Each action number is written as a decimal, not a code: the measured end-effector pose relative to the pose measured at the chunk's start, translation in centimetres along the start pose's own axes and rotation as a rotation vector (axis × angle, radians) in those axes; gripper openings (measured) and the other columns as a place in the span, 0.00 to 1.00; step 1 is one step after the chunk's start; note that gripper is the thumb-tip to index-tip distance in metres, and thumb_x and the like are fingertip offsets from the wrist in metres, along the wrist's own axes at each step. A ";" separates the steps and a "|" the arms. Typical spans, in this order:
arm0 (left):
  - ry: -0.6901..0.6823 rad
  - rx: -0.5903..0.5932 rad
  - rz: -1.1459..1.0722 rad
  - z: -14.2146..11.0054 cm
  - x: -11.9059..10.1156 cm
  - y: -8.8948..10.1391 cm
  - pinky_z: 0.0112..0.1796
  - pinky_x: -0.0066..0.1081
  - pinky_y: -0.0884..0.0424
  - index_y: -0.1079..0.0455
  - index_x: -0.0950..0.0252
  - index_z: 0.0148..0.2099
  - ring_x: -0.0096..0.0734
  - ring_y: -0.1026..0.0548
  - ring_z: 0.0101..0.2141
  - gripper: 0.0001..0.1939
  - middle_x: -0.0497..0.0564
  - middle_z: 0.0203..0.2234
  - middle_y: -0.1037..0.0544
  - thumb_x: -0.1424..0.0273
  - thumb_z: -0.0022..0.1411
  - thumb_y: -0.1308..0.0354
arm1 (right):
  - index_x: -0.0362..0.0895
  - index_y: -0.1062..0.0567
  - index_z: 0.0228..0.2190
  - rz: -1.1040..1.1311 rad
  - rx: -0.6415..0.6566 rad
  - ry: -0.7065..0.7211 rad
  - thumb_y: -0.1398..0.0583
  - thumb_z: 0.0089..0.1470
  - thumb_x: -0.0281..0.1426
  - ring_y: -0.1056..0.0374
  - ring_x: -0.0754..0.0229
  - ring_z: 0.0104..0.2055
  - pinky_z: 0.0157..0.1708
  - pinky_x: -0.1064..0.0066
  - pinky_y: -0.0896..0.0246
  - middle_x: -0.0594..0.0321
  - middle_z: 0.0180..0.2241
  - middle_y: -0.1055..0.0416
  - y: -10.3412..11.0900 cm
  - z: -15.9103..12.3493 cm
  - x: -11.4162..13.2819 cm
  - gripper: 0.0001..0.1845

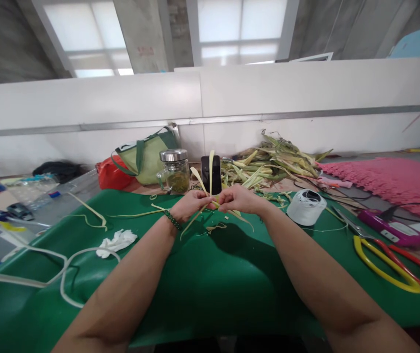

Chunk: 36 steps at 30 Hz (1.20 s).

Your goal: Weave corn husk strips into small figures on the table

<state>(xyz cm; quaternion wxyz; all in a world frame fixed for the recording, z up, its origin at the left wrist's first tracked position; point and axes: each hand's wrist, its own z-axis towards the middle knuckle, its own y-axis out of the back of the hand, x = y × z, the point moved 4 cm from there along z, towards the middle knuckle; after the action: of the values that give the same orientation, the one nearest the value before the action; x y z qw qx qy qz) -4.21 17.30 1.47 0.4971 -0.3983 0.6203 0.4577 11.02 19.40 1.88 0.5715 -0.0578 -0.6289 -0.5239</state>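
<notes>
Both hands meet above the green cloth [202, 279] at the middle of the table. My left hand [191, 203] is closed in a pinch on pale yellow leaf strips [210, 171], which stick up and fan out between the hands. My right hand [237, 198] is closed on the same bundle of strips from the other side. A green bead bracelet [172, 219] sits on my left wrist. Loose strip ends hang down below the hands.
A pile of husks and leaves [272, 164] lies behind the hands, beside a dark phone [212, 174] and a glass jar [175, 171]. A white spool [305, 207], yellow and red scissors [390, 260], a white tissue [116, 241], white tubing [63, 274] and a green bag [145, 154] surround the work area.
</notes>
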 end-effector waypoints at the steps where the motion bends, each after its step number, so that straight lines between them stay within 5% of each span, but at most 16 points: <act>1: -0.016 -0.016 0.016 0.0 -0.1 -0.1 0.23 0.25 0.38 0.27 0.69 0.25 0.23 0.33 0.19 0.13 0.50 0.18 0.23 0.63 0.44 0.33 | 0.41 0.27 0.21 -0.040 -0.010 0.019 0.36 0.40 0.31 0.38 0.67 0.20 0.20 0.76 0.48 0.68 0.17 0.31 0.0 0.0 0.1 0.06; 10: -0.208 -0.201 0.088 0.2 -1.0 0.6 0.23 0.24 0.41 0.29 0.68 0.20 0.21 0.37 0.18 0.13 0.47 0.15 0.27 0.64 0.47 0.36 | 0.41 0.28 0.21 -0.180 -0.087 0.093 0.38 0.44 0.31 0.38 0.67 0.21 0.21 0.77 0.48 0.66 0.18 0.30 0.6 -0.2 0.7 0.06; 13: -0.183 -0.123 0.115 0.3 -0.7 0.4 0.25 0.25 0.38 0.26 0.69 0.23 0.24 0.33 0.21 0.11 0.50 0.18 0.23 0.64 0.45 0.35 | 0.40 0.27 0.23 -0.170 -0.104 0.043 0.39 0.46 0.35 0.40 0.67 0.21 0.20 0.76 0.49 0.66 0.18 0.32 0.2 0.1 0.5 0.10; 17: -0.195 0.025 0.177 0.2 -0.4 -0.6 0.29 0.27 0.34 0.25 0.69 0.23 0.28 0.29 0.23 0.12 0.52 0.20 0.22 0.64 0.46 0.36 | 0.41 0.26 0.26 -0.079 -0.283 0.050 0.41 0.49 0.41 0.39 0.66 0.23 0.22 0.75 0.46 0.66 0.20 0.30 0.0 0.4 0.7 0.15; 25: -0.239 0.031 0.076 0.1 -0.8 -0.8 0.32 0.28 0.33 0.24 0.68 0.27 0.31 0.27 0.27 0.12 0.52 0.22 0.21 0.63 0.46 0.35 | 0.41 0.28 0.16 -0.025 -0.601 0.014 0.38 0.46 0.38 0.42 0.65 0.21 0.21 0.73 0.49 0.65 0.16 0.35 -0.2 0.2 1.5 0.15; 27: -0.236 0.007 0.100 0.4 -0.5 -0.3 0.33 0.28 0.33 0.24 0.68 0.27 0.30 0.26 0.27 0.10 0.51 0.22 0.21 0.64 0.47 0.36 | 0.42 0.30 0.14 0.053 -0.665 0.040 0.37 0.44 0.40 0.43 0.67 0.19 0.21 0.72 0.49 0.66 0.14 0.37 0.9 -0.4 1.6 0.18; 31: -0.137 -0.088 0.241 1.4 0.8 0.9 0.29 0.27 0.34 0.27 0.69 0.18 0.29 0.29 0.23 0.10 0.51 0.15 0.25 0.69 0.43 0.34 | 0.44 0.37 0.14 0.309 -1.103 0.110 0.39 0.43 0.49 0.48 0.69 0.16 0.18 0.74 0.51 0.69 0.13 0.42 6.6 -3.8 0.5 0.25; 34: -0.106 -0.066 0.184 2.2 1.1 0.7 0.29 0.27 0.35 0.26 0.70 0.21 0.28 0.29 0.22 0.09 0.53 0.19 0.22 0.68 0.44 0.34 | 0.44 0.38 0.14 0.370 -1.175 0.119 0.37 0.40 0.50 0.48 0.70 0.16 0.16 0.75 0.53 0.69 0.14 0.40 9.1 -5.1 -0.6 0.25; 36: -0.098 -0.070 0.132 2.4 0.9 0.4 0.28 0.26 0.35 0.25 0.70 0.26 0.27 0.29 0.22 0.11 0.53 0.21 0.21 0.66 0.45 0.34 | 0.43 0.35 0.14 0.360 -1.130 0.112 0.36 0.40 0.48 0.46 0.69 0.16 0.17 0.75 0.50 0.68 0.14 0.38 8.7 -4.9 -0.9 0.24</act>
<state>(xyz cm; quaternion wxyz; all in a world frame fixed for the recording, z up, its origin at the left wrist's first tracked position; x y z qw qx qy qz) -4.16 19.65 0.40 0.4815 -0.3508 0.6038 0.5297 20.39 20.18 5.35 0.5645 -0.4310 -0.2019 -0.6744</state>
